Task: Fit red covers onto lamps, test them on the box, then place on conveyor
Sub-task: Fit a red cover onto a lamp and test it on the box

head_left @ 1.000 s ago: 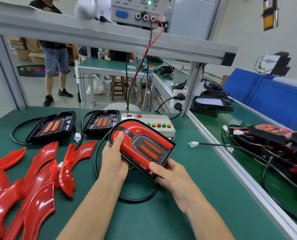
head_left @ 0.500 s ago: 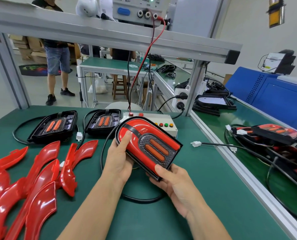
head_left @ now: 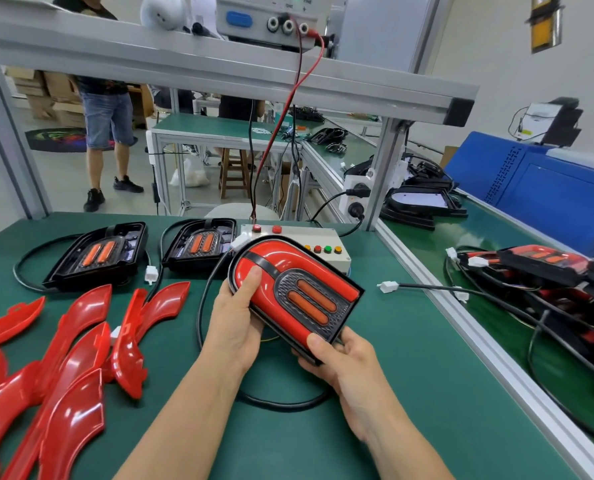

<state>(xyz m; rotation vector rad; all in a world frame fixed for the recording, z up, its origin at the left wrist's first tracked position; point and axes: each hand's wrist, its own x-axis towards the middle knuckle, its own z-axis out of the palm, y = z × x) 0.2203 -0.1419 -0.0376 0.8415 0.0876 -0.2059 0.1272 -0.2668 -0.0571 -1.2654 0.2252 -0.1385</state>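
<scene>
I hold a black lamp with a red cover fitted on it (head_left: 290, 289), tilted above the green bench. My left hand (head_left: 235, 323) grips its left side, thumb on the red cover. My right hand (head_left: 340, 358) grips its near corner, thumb on top. Its black cable (head_left: 205, 299) loops down onto the bench. The white test box (head_left: 326, 244) with coloured buttons sits just behind the lamp. Two uncovered black lamps (head_left: 98, 254) (head_left: 200, 244) lie at the back left. Several loose red covers (head_left: 70, 351) lie at the left.
The conveyor (head_left: 496, 244) runs along the right, behind an aluminium rail (head_left: 462, 320), carrying finished lamps (head_left: 545, 268) and cables. A white connector (head_left: 387, 286) lies on the bench near the rail. A power supply (head_left: 271, 15) sits on the overhead shelf. A person (head_left: 105, 109) stands beyond.
The covered lamp has moved slightly up and toward the test box in both hands. My grip on it is unchanged.
</scene>
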